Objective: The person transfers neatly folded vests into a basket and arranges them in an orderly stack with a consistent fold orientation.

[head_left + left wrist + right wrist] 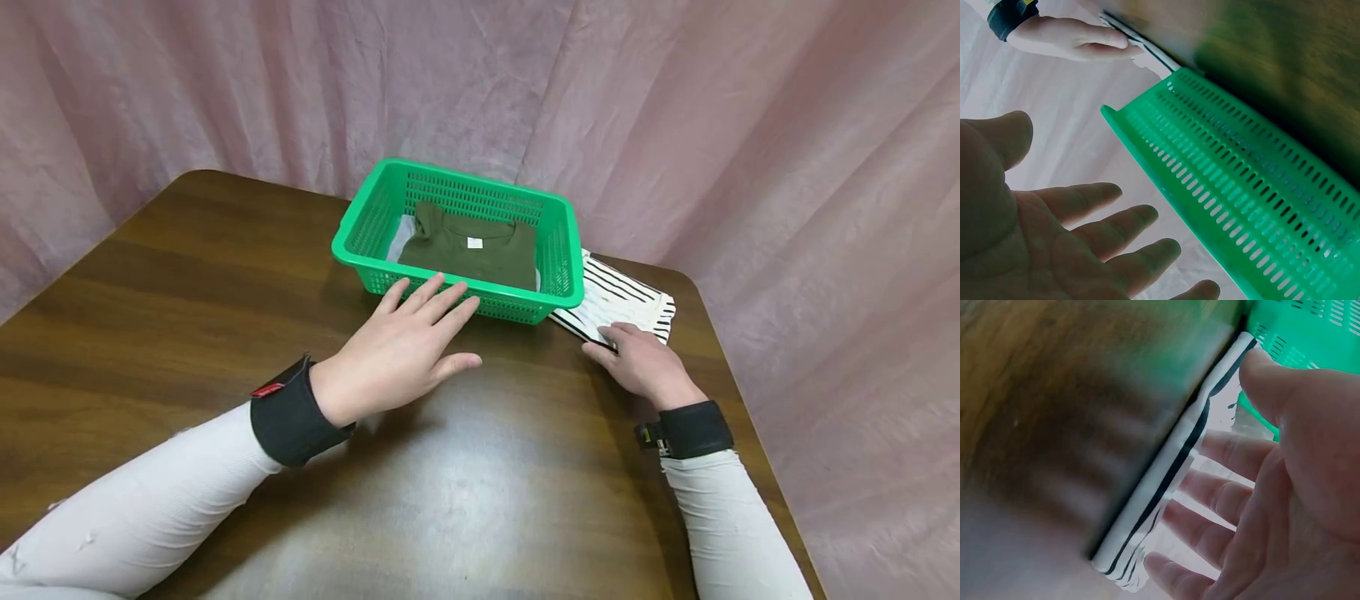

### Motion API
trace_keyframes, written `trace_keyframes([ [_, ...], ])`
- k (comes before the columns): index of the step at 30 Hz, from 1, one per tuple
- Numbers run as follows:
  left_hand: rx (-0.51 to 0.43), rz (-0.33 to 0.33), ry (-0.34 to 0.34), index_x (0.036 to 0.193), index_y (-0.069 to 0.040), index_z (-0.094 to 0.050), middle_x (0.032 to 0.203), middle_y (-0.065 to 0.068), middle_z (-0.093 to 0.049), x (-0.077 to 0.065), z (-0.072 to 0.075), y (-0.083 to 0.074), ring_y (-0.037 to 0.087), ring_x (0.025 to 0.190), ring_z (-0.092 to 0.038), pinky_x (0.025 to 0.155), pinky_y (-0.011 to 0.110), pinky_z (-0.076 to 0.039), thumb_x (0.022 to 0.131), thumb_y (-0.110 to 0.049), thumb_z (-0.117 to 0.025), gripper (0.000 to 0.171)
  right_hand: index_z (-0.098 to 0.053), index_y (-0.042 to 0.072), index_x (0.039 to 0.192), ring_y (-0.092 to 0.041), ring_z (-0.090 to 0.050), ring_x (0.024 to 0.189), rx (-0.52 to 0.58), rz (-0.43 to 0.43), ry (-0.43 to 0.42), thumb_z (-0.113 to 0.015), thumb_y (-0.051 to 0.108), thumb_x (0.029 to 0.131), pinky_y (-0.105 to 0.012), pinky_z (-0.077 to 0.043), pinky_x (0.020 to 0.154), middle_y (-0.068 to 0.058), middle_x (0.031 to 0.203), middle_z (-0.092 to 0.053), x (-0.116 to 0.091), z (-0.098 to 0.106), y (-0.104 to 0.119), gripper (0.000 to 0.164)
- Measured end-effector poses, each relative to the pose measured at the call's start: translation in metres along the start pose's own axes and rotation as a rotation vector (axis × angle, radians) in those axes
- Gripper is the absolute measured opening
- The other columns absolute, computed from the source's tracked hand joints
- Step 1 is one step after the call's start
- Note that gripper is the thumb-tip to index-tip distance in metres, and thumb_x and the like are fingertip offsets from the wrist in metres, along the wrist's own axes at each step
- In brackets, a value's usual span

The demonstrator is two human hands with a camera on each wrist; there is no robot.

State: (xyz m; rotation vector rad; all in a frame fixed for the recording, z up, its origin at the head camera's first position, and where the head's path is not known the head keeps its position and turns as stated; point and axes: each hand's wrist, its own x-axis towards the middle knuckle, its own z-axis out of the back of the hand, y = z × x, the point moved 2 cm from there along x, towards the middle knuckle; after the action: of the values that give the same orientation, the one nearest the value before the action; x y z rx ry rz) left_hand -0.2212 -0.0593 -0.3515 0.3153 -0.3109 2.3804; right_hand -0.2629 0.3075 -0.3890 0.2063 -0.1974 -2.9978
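1. Head: the left hand (397, 354) hovers palm down with its fingers spread, grasping nothing, its fingertips overlapping the near rim of the green plastic basket (517, 292) in this view; whether they touch it I cannot tell. Inside the basket lies a folded olive-green T-shirt (495, 260) with a white neck label (475, 242), pale grey fabric (401, 237) showing beneath it. The right hand (645, 358) rests with relaxed fingers on the folded black-and-white striped garment (626, 296), which lies on the wooden table (187, 292) just beside the basket's right end, partly hidden by it. Behind hangs a pink curtain (300, 100).
2. Left wrist: the left hand's open palm and loosely spread fingers appear near the basket's slotted side.
3. Right wrist: the right hand's fingers reach over the striped garment's folded edge, the thumb by its corner near the basket.
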Motion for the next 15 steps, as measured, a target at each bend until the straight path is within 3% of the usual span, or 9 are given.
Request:
trace_keyframes([
  [15,-0.027,-0.050,0.032,0.167,-0.010,-0.050,0.171,0.015,-0.045,-0.002,-0.008,-0.008,0.039,0.164,-0.032,0.128,0.067,-0.024,0.109,-0.056,-0.066,0.075,-0.057,0.002,0.158,-0.052,-0.050,0.146,0.009,0.087,0.005,-0.063,0.040,0.114,-0.070,-0.044,0.112,-0.028,0.159,-0.052,-0.019,0.001,0.000,0.059],
])
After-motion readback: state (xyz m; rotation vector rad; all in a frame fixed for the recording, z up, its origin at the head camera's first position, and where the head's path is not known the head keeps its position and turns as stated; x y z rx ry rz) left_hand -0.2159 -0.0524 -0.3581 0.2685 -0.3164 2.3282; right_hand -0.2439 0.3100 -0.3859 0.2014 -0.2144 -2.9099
